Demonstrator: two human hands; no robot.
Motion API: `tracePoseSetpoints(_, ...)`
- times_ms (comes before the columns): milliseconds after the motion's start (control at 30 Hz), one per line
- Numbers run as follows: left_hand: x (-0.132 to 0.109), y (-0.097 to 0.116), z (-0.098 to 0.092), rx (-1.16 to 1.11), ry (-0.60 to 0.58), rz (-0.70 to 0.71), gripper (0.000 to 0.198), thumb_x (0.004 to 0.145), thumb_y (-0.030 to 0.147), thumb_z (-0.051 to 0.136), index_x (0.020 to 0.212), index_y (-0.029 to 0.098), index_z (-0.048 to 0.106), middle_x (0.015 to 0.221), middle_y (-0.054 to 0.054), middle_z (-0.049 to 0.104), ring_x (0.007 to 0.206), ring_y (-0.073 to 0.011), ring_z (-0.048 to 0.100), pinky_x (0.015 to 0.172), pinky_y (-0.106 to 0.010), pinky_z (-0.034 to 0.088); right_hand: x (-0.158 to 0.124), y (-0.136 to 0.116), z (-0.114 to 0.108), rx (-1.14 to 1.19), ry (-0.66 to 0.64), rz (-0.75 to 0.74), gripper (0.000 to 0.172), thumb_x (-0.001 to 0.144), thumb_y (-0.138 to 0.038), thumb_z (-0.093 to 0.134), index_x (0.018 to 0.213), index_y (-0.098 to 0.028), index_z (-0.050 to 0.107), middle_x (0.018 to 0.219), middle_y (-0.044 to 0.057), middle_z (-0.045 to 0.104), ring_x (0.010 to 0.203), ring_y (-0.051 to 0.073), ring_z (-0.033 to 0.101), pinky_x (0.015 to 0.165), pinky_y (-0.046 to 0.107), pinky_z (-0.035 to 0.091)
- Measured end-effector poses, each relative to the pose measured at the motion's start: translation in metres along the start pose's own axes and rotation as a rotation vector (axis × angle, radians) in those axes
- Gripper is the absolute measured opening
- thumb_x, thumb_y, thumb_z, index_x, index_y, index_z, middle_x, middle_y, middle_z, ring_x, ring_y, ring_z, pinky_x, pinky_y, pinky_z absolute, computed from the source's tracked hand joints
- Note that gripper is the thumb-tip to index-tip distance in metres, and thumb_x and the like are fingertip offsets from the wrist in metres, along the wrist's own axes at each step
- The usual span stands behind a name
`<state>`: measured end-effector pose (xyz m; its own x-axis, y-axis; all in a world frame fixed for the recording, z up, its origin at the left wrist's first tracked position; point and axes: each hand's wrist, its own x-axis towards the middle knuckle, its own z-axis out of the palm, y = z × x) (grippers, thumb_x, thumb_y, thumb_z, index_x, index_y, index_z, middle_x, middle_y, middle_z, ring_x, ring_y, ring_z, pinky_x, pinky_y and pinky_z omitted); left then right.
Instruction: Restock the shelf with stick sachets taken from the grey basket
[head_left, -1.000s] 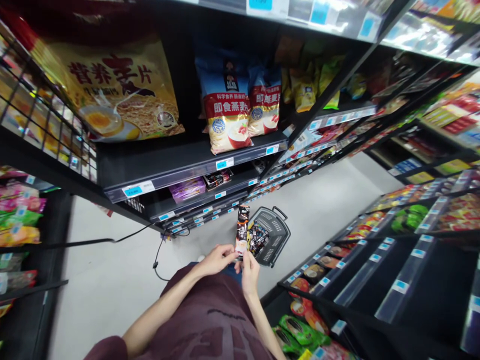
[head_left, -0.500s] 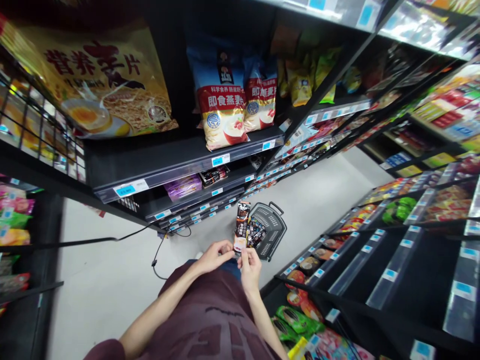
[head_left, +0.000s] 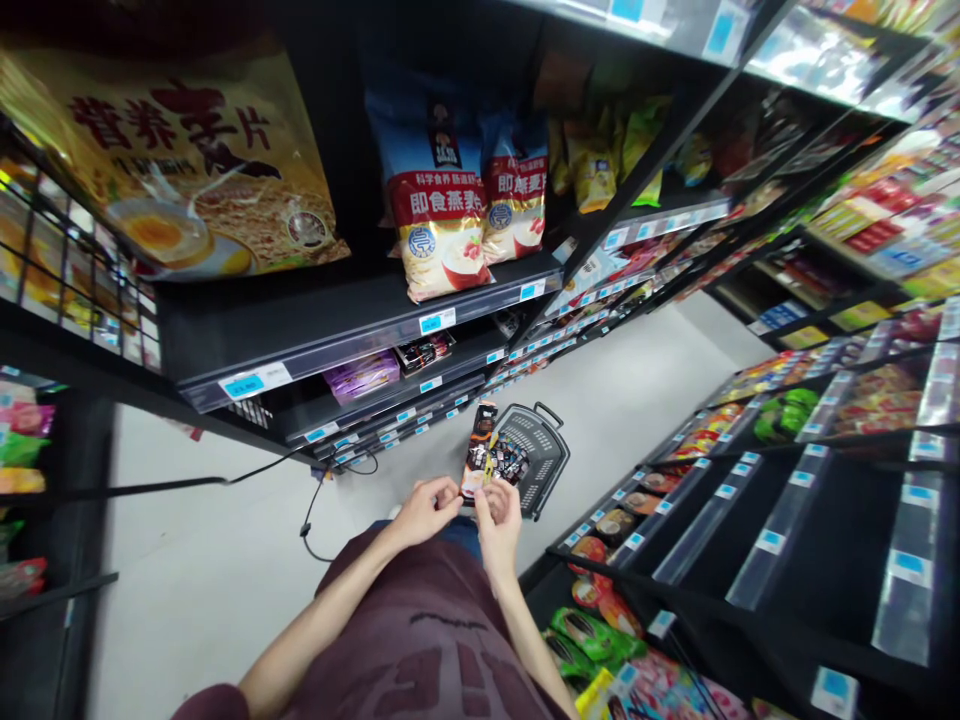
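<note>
Left hand (head_left: 426, 512) and right hand (head_left: 499, 522) pinch the slim packet (head_left: 478, 448) at its lower end — basket (head_left: 549, 458) beyond, on the floor (head_left: 637, 375).

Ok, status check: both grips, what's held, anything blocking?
Left grip and right grip at lower end of slim, glossy black-and-orange packet; exact pinch unclear. Dark grey plastic basket right of it in view. Nothing visibly blocking.

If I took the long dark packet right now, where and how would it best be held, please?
Probably by the far end of the long dark packet, coming from opposite the body and pinching across its narrow width. It is slim, its far end points away from the body, and the left hand and right hand are at its near end.
</note>
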<state>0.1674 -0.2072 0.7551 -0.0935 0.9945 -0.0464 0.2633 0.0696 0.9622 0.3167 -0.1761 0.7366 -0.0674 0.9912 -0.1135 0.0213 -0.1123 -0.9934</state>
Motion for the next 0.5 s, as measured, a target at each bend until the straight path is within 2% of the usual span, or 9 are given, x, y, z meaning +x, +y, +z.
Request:
tracePoseSetpoints(100,-0.001,-0.001,0.001,0.184,0.047,0.229,0.023,0.085,0.016,0.053,0.063,0.018,0.046,0.061,0.005,0.042,0.060,-0.0097,0.041,0.061,-0.024,0.034,0.002,-0.002,0.002,-0.038,-0.031,0.004,0.042,0.080,-0.036,0.074,0.112,-0.018,0.054,0.092,0.004,0.065,0.081,0.015,0.063,0.070,0.025,0.050)
tracePoseSetpoints(200,-0.003,0.001,-0.003,0.359,0.016,0.434,0.022,0.089,0.016,0.051,0.068,0.018,0.049,0.064,0.002,0.047,0.064,-0.0122,0.043,0.061,-0.025,0.036,0.000,0.000,0.005,-0.024,-0.071,0.043,0.041,0.080,-0.040,0.073,0.111,-0.017,0.059,0.095,0.007,0.068,0.084,0.018,0.065,0.074,0.028,0.052)
tracePoseSetpoints(367,-0.001,-0.001,-0.007,0.437,0.007,0.515,0.011,0.090,0.013,0.050,0.085,0.019,0.058,0.071,0.000,0.056,0.069,-0.0140,0.051,0.069,-0.027,0.044,0.001,0.001,0.010,-0.008,-0.168,0.051,0.045,0.083,-0.043,0.070,0.119,-0.016,0.065,0.103,0.011,0.071,0.092,0.022,0.066,0.080,0.032,0.053)
tracePoseSetpoints(433,0.002,-0.002,-0.005,0.443,0.011,0.525,0.011,0.090,0.013,0.050,0.084,0.019,0.058,0.072,-0.001,0.056,0.070,-0.0146,0.052,0.069,-0.027,0.045,0.004,-0.002,0.011,-0.010,-0.200,0.034,0.044,0.086,-0.043,0.067,0.121,-0.017,0.066,0.104,0.011,0.070,0.092,0.022,0.066,0.079,0.031,0.053)
tracePoseSetpoints(500,0.006,-0.001,-0.002,0.439,0.026,0.514,0.013,0.090,0.015,0.051,0.078,0.019,0.055,0.068,0.000,0.052,0.068,-0.0146,0.051,0.068,-0.027,0.046,0.007,-0.007,0.010,-0.008,-0.181,0.003,0.038,0.087,-0.043,0.065,0.114,-0.017,0.069,0.103,0.010,0.068,0.089,0.021,0.065,0.075,0.029,0.053)
